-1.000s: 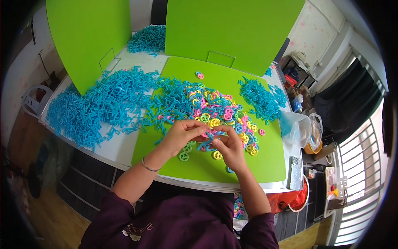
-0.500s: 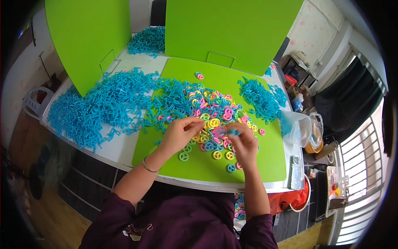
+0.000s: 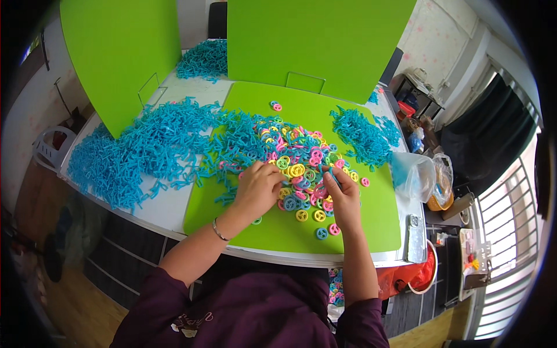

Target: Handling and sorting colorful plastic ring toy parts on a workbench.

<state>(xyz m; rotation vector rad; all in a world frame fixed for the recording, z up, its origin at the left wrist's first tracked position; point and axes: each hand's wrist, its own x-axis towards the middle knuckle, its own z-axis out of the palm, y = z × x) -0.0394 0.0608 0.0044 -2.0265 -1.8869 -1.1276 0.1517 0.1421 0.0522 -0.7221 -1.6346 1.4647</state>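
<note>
A heap of small plastic wheels (image 3: 296, 170) in pink, yellow, blue and green lies on the green mat (image 3: 264, 238). My left hand (image 3: 258, 188) is over the heap's left edge, its fingers curled together; whatever they hold is hidden. Between the thumb and fingers of my right hand (image 3: 344, 197) is a small blue plastic piece (image 3: 324, 169), at the right side of the heap. Loose blue plastic pieces (image 3: 238, 136) mix into the wheels at the far left. Nearer me, a few wheels sit apart, among them a blue wheel (image 3: 322, 234).
Large piles of blue pieces (image 3: 151, 148) cover the table's left; a smaller blue pile (image 3: 362, 139) lies at right. Upright green boards (image 3: 319, 46) stand behind. A clear plastic bag (image 3: 413, 177) and a phone-like flat object (image 3: 416, 239) are at the right edge.
My left hand has moved slightly right and down, its fingers now curled lower over the wheels. My right hand's fingers have lifted and straightened, with the blue piece now visible at their tips.
</note>
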